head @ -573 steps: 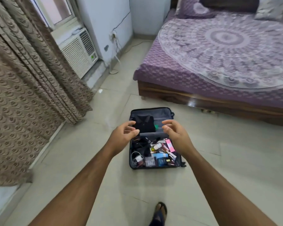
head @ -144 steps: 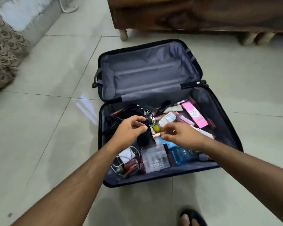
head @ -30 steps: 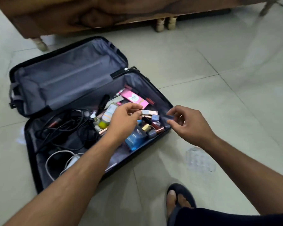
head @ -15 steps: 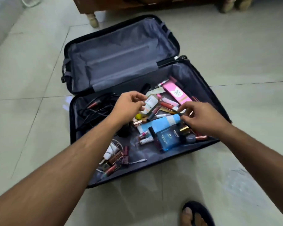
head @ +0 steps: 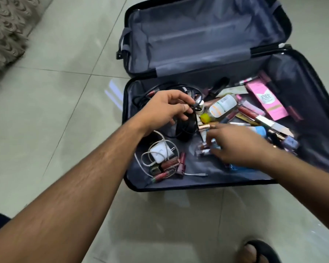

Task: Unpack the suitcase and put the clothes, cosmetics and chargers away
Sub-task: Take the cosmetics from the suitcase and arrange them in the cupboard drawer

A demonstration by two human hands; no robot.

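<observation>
My suitcase (head: 207, 40) lies open on the tiled floor (head: 51, 103); its far half is bare lining, its near half holds the chargers and cosmetics. My left hand (head: 165, 109) is curled over the half's left part, finger and thumb pinching a loop of the black cable (head: 186, 128). My right hand (head: 237, 147) is blurred over the small tubes (head: 203, 149) at the middle; whether it grips one I cannot tell. The white charger (head: 160, 151) rests near the front wall, the pink box (head: 267, 101) at the right. Step in hand, I judge: sorting chargers from cosmetics. The next move calls for lifting the cable free without dragging the bottles. A curtain (head: 6, 29) hangs left of the suitcase; my sandal (head: 262, 251) stands in front of it.
</observation>
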